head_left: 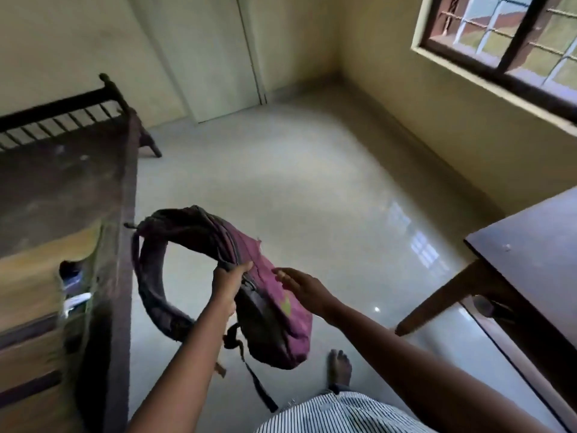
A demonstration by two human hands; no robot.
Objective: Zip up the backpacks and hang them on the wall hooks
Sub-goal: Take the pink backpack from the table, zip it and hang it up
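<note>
A purple backpack [274, 317] with dark shoulder straps hangs in the air in front of me, above the floor. My left hand [229, 284] grips it by the dark top edge near the zipper, and one strap loops out to the left. My right hand [304, 287] hovers just right of the purple panel with fingers spread, touching or nearly touching the fabric. Loose strap ends dangle below the bag. I see no wall hooks in this view.
A dark wooden bed frame [109, 232] runs along the left, close to the bag's strap. A wooden table [524, 260] stands at the right. The tiled floor [312, 182] stretches to a door [218, 57] and a window [505, 35]. My bare foot [339, 367] is below the bag.
</note>
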